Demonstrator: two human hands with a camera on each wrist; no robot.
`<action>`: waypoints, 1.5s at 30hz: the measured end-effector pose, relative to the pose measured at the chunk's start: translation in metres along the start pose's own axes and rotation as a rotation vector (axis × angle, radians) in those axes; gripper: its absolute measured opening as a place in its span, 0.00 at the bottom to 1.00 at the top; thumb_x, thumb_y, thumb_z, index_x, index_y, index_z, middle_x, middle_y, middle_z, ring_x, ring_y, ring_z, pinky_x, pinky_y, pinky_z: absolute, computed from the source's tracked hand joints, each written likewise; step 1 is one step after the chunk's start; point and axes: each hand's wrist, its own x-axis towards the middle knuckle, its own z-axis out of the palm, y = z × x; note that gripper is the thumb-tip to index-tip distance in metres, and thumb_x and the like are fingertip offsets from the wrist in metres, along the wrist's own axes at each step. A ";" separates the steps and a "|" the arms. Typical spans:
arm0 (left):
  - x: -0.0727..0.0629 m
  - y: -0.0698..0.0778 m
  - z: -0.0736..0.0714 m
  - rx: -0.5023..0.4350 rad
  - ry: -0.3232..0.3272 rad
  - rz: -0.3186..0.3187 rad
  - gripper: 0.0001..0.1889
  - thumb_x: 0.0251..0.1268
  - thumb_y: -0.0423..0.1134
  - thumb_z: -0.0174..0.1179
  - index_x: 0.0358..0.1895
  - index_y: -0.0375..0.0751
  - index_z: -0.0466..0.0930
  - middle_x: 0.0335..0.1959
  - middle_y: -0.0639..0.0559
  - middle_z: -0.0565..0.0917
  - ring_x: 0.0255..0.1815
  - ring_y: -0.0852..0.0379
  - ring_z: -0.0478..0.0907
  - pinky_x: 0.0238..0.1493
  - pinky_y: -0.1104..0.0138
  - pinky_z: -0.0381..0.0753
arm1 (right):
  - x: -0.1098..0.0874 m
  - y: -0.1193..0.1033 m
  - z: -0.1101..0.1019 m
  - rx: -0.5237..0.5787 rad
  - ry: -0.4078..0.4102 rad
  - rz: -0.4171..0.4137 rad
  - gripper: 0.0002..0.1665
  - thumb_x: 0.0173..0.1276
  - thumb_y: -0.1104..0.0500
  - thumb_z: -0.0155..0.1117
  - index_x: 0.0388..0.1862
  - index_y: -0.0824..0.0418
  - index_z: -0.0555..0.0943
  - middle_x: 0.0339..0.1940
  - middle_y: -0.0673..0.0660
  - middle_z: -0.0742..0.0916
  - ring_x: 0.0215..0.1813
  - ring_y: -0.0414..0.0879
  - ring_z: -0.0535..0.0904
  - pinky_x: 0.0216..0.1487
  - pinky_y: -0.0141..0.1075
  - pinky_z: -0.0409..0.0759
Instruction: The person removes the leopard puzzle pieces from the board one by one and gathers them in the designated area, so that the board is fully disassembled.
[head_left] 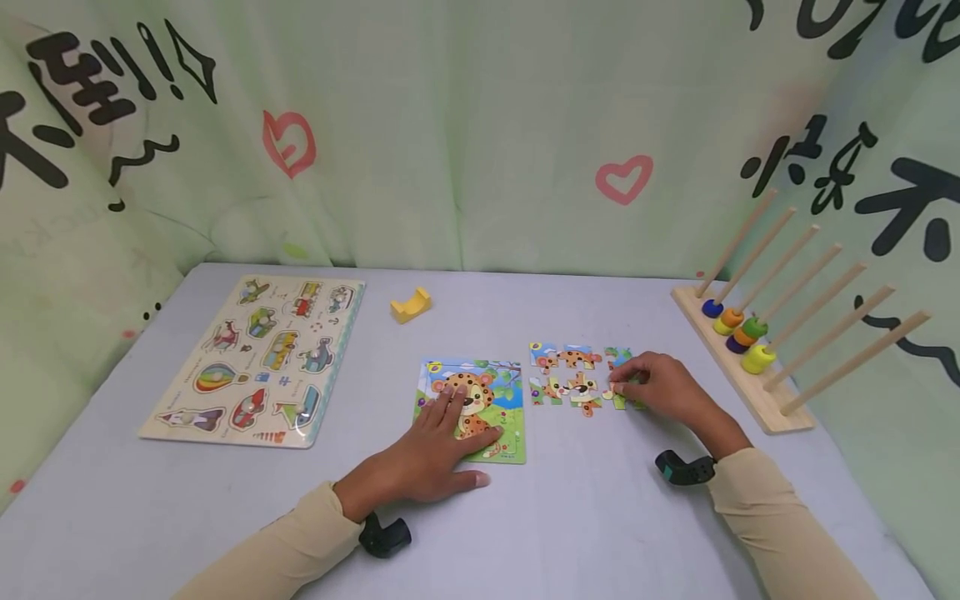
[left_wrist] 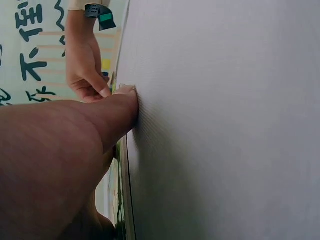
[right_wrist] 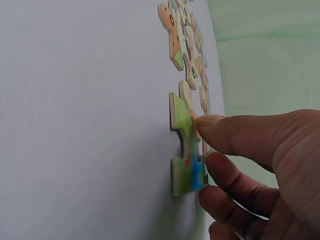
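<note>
My left hand (head_left: 431,454) lies spread on a square leopard picture board (head_left: 506,417), fingers over the leopard and thumb on the tablecloth by its lower edge. To the right, my right hand (head_left: 663,387) pinches a green and blue puzzle piece (right_wrist: 182,172) between thumb and fingertips, low over the cloth; the piece is slightly blurred in the right wrist view. Several leopard puzzle pieces (head_left: 581,387) lie in two rows just left of that hand. In the left wrist view, the left thumb (left_wrist: 122,107) fills much of the near side.
A wooden picture board (head_left: 258,362) with vehicles and toys lies at the left. Behind the leopard board sits a yellow curved block (head_left: 411,306). At the right stands a wooden peg rack (head_left: 742,358) with coloured beads on some pegs. A printed curtain (head_left: 450,142) hangs behind the table.
</note>
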 end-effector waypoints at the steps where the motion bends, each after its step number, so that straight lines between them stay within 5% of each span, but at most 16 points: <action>1: 0.000 0.000 0.000 -0.001 -0.001 0.000 0.31 0.69 0.60 0.53 0.74 0.63 0.61 0.77 0.34 0.38 0.77 0.36 0.31 0.71 0.44 0.42 | 0.000 0.000 0.000 -0.009 0.006 0.003 0.09 0.64 0.63 0.69 0.42 0.65 0.86 0.37 0.57 0.84 0.39 0.51 0.74 0.39 0.42 0.72; 17: 0.001 0.003 0.003 -0.015 -0.012 0.030 0.31 0.73 0.56 0.50 0.76 0.58 0.57 0.78 0.38 0.36 0.77 0.41 0.28 0.72 0.45 0.37 | 0.013 -0.024 0.002 0.071 0.012 -0.009 0.17 0.74 0.56 0.58 0.50 0.67 0.83 0.40 0.58 0.85 0.41 0.50 0.75 0.38 0.39 0.73; 23: 0.001 0.003 0.004 -0.030 -0.012 0.046 0.31 0.73 0.55 0.51 0.77 0.63 0.55 0.79 0.40 0.36 0.77 0.43 0.26 0.72 0.45 0.36 | 0.019 -0.038 0.010 0.112 0.005 -0.029 0.16 0.75 0.56 0.56 0.50 0.66 0.83 0.40 0.57 0.85 0.39 0.50 0.75 0.35 0.39 0.73; 32: -0.013 0.004 -0.004 -0.089 0.049 0.037 0.30 0.69 0.52 0.58 0.74 0.63 0.63 0.78 0.34 0.36 0.76 0.34 0.26 0.70 0.40 0.38 | 0.028 -0.060 0.027 0.186 -0.032 -0.075 0.15 0.75 0.56 0.57 0.49 0.65 0.84 0.39 0.56 0.85 0.40 0.48 0.75 0.37 0.39 0.74; 45: -0.031 -0.005 -0.003 -0.081 0.071 -0.101 0.31 0.66 0.52 0.62 0.72 0.63 0.66 0.77 0.33 0.36 0.75 0.30 0.29 0.68 0.38 0.38 | 0.032 -0.091 0.044 0.304 -0.106 -0.187 0.14 0.75 0.57 0.56 0.50 0.63 0.84 0.39 0.57 0.87 0.42 0.52 0.80 0.36 0.40 0.75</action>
